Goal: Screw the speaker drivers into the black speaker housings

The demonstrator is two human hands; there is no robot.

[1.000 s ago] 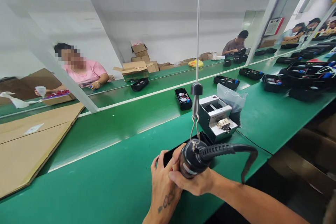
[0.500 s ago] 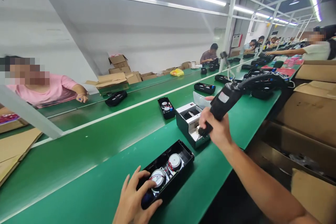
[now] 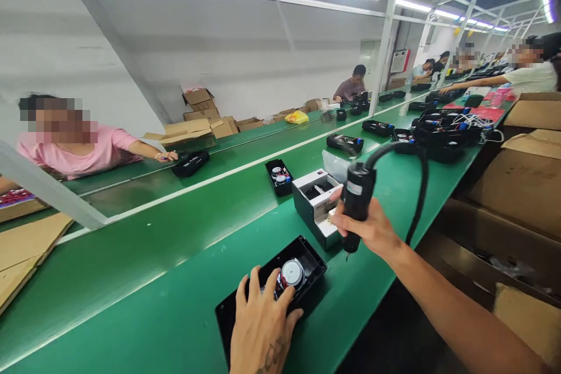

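Note:
My right hand (image 3: 366, 225) is closed round a black electric screwdriver (image 3: 357, 198), its bit pointing down over the bench. Beside it stands an open white-and-black box (image 3: 313, 207); what lies inside is partly hidden. Nearer to me is an open black speaker housing (image 3: 313, 263) with a round silver speaker (image 3: 291, 273) and red wires showing. Across that housing lies my left hand (image 3: 260, 315), fingers spread and reaching inside, thumb by its near edge. The hand covers the second speaker and much of the housing's lower half.
Another open speaker housing (image 3: 279, 178) sits on the green conveyor (image 3: 197, 219). Several black housings crowd the far bench. Cardboard boxes (image 3: 473, 225) stand along the right edge. A co-worker in pink (image 3: 105, 149) reaches towards a black case (image 3: 190, 163); a white post (image 3: 385, 35) rises beyond.
The screwdriver has swung from slanted to nearly upright, bit down. My left hand has moved right and further over the housing, covering one speaker. The co-worker's hand has moved to the black case.

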